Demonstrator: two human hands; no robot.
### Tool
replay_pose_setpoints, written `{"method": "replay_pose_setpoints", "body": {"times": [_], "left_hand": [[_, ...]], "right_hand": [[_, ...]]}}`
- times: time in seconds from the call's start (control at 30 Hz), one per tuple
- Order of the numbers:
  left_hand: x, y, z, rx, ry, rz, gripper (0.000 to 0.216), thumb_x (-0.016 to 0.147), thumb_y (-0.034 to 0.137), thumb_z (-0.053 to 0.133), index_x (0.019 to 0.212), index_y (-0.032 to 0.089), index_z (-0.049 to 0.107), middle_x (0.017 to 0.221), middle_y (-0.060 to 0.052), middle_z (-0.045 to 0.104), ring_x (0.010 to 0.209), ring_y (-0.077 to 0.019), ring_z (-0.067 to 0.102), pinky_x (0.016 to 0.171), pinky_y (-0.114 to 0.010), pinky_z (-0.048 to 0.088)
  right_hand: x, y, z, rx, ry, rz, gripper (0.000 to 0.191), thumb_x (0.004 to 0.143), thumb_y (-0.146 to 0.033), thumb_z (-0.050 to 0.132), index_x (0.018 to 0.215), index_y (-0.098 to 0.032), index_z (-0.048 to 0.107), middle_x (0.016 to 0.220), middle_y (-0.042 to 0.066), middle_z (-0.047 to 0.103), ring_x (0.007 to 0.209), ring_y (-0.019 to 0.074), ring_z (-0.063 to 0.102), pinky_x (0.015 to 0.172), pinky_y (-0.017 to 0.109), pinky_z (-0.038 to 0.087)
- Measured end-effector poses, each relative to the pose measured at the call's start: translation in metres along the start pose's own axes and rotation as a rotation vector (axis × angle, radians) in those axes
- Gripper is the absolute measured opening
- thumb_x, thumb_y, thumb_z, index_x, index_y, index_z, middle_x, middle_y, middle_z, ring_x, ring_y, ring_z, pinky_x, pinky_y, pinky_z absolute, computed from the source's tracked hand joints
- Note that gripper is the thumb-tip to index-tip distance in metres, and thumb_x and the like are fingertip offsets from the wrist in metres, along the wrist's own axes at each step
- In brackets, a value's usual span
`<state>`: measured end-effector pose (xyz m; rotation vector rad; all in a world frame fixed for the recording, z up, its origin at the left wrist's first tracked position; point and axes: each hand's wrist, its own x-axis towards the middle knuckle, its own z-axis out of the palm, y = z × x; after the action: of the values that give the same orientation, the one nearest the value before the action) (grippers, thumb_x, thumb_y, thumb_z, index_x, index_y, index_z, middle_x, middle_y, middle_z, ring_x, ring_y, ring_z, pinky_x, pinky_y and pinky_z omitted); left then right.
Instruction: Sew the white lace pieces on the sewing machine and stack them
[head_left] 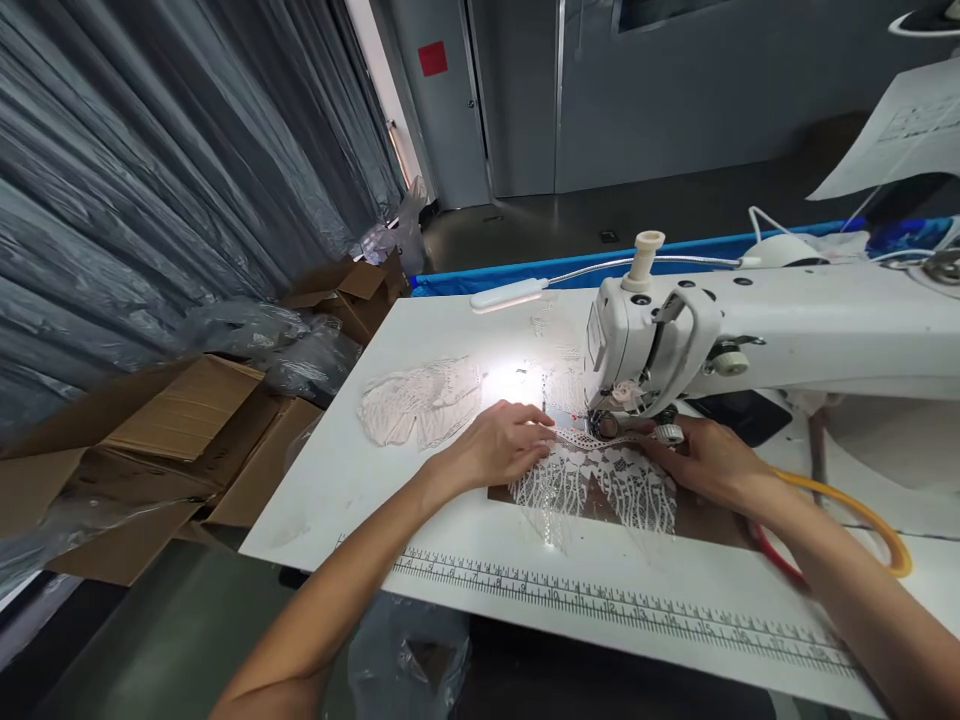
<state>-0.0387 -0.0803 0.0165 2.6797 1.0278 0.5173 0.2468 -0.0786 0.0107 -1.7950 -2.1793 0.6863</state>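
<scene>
A piece of white fringed lace lies under the presser foot area of a white sewing machine, its scalloped band running along the needle. My left hand is left of the needle, its fingers closed on the lace's upper left edge. To the right of the needle, my right hand has its thumb and fingers on the other end of the band, beside the machine's small knob. The presser foot and needle partly hide the band where it passes beneath.
A second pale lace piece lies flat at left on the white table. A lit lamp reaches over the back. At right are a yellow ring and a dark phone-like object. Open cardboard boxes stand left of the table.
</scene>
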Motion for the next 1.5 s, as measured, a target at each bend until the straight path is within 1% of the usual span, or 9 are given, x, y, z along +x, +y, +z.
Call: {"method": "replay_pose_setpoints", "body": {"times": [0.23,0.37,0.57,0.67,0.77,0.93,1.03,1.13,1.5], "left_hand": [[-0.005,0.013,0.021,0.014,-0.135,0.189,0.046,0.091,0.048,0.055,0.128,0.02,0.055,0.138,-0.01,0.052,0.117,-0.028,0.054,0.093,-0.043,0.043],[-0.006,0.013,0.02,-0.065,-0.097,0.167,0.048,0.089,0.048,0.058,0.126,0.019,0.055,0.137,-0.012,0.052,0.119,-0.0279,0.052,0.098,-0.045,0.04],[-0.007,0.017,-0.002,-0.605,-0.128,-0.229,0.064,0.084,0.062,0.056,0.128,0.016,0.051,0.104,-0.011,0.064,0.087,-0.0203,0.062,0.071,-0.033,0.052],[-0.009,0.02,-0.011,-0.812,-0.187,-0.442,0.068,0.086,0.063,0.051,0.135,0.017,0.042,0.099,-0.009,0.062,0.075,-0.0163,0.062,0.061,-0.027,0.048],[-0.011,0.02,-0.013,-0.696,-0.143,-0.593,0.068,0.082,0.056,0.061,0.134,0.017,0.044,0.083,-0.003,0.061,0.068,-0.0152,0.058,0.057,-0.025,0.043],[-0.013,0.025,-0.005,-0.637,-0.168,-0.64,0.06,0.081,0.042,0.063,0.133,0.017,0.046,0.075,-0.001,0.061,0.065,-0.0161,0.059,0.057,-0.026,0.044],[-0.012,0.032,0.002,-0.607,-0.114,-0.637,0.059,0.081,0.039,0.064,0.133,0.017,0.046,0.086,-0.006,0.064,0.068,-0.0168,0.062,0.062,-0.028,0.048],[-0.01,0.038,0.006,-0.63,-0.084,-0.648,0.063,0.086,0.038,0.057,0.141,0.016,0.035,0.073,-0.001,0.062,0.056,-0.0146,0.06,0.058,-0.028,0.049],[-0.01,0.034,0.003,-0.715,-0.059,-0.788,0.065,0.083,0.038,0.065,0.137,0.018,0.037,0.066,0.006,0.056,0.053,-0.0129,0.063,0.056,-0.025,0.051]], "right_hand": [[-0.005,0.003,0.005,0.063,-0.018,0.081,0.029,0.078,-0.05,0.061,0.087,-0.022,0.063,0.067,0.003,0.064,0.06,0.022,0.059,0.052,0.031,0.039],[-0.014,0.002,0.01,0.494,-0.132,0.07,0.03,0.076,-0.049,0.066,0.091,-0.023,0.064,0.071,0.002,0.065,0.065,0.0216,0.06,0.057,0.032,0.046],[-0.017,-0.04,0.024,1.067,-0.236,0.19,0.039,0.07,-0.043,0.078,0.097,-0.02,0.062,0.083,0.003,0.067,0.077,0.0188,0.064,0.07,0.032,0.053],[-0.013,-0.059,0.03,1.222,-0.292,0.1,0.042,0.076,-0.042,0.073,0.111,-0.02,0.061,0.102,0.007,0.067,0.093,0.0192,0.065,0.082,0.033,0.054],[-0.01,-0.054,0.031,1.027,-0.234,-0.03,0.042,0.085,-0.045,0.063,0.119,-0.022,0.059,0.111,0.009,0.067,0.1,0.0218,0.065,0.086,0.037,0.054],[-0.013,-0.021,0.029,0.194,0.08,-0.269,0.029,0.092,-0.038,0.047,0.11,-0.024,0.065,0.098,0.006,0.07,0.086,0.024,0.067,0.075,0.038,0.055],[-0.015,-0.013,0.034,0.013,0.081,-0.519,0.035,0.095,-0.033,0.041,0.122,-0.022,0.06,0.11,0.01,0.065,0.094,0.0242,0.064,0.08,0.04,0.054],[-0.012,-0.012,0.042,-0.172,0.151,-0.635,0.038,0.096,-0.032,0.038,0.127,-0.02,0.058,0.106,0.015,0.059,0.09,0.0267,0.062,0.078,0.046,0.054],[-0.009,-0.005,0.052,-0.07,0.235,-0.595,0.043,0.097,-0.03,0.038,0.136,-0.016,0.049,0.113,0.017,0.057,0.099,0.0274,0.057,0.085,0.047,0.052]]}}
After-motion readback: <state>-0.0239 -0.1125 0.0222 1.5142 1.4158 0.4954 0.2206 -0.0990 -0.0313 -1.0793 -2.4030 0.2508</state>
